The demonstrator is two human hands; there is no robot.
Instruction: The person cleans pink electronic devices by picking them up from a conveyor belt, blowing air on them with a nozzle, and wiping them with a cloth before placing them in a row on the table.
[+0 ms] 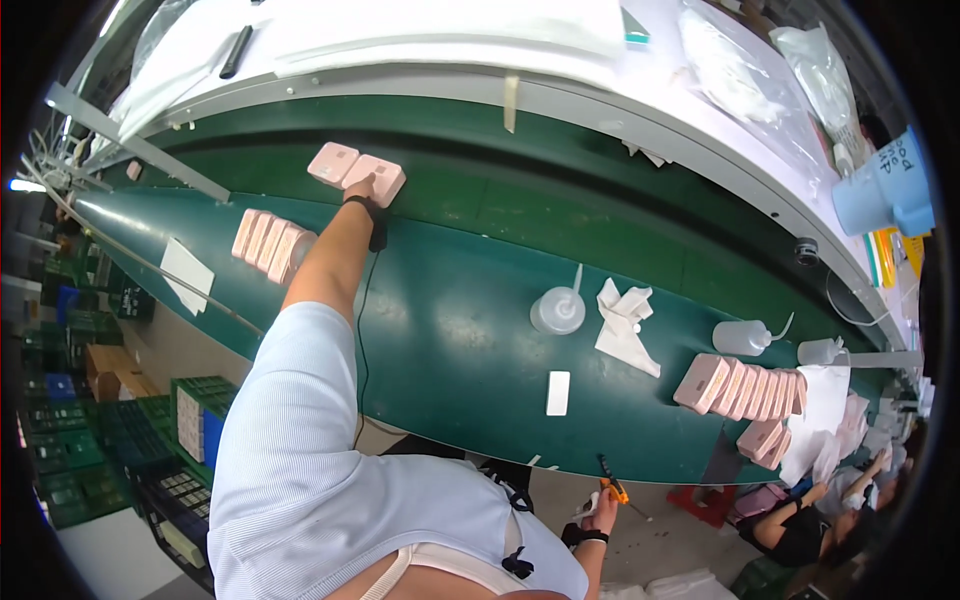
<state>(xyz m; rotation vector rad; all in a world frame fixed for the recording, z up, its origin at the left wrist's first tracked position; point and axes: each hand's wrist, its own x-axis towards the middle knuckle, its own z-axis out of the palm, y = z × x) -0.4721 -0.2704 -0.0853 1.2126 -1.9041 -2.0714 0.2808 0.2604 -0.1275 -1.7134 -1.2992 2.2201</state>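
Observation:
My left hand (366, 188), with a black band at its wrist, reaches to the far side of the bench. Its fingers are closed on a pink, rounded-square case (386, 178); my hand partly covers the case. Touching or nearly touching it on the left is a second pink case (331, 161). Low and near my body, my right hand (604, 514) grips an orange-and-black hand tool (615, 491) with a thin shaft; its exact kind is unclear. Something white (588, 508) also shows by those fingers. A thin black cord (366, 335) runs down from my left wrist band.
Pink cases stand in rows on the green bench (450, 370), left (266, 243) and right (745, 387). Between them are a squeeze bottle (558, 311), crumpled white cloth (626, 322) and small white rectangle (558, 393). A white shelf (450, 45) overhangs the far side. People (800, 520) sit at right.

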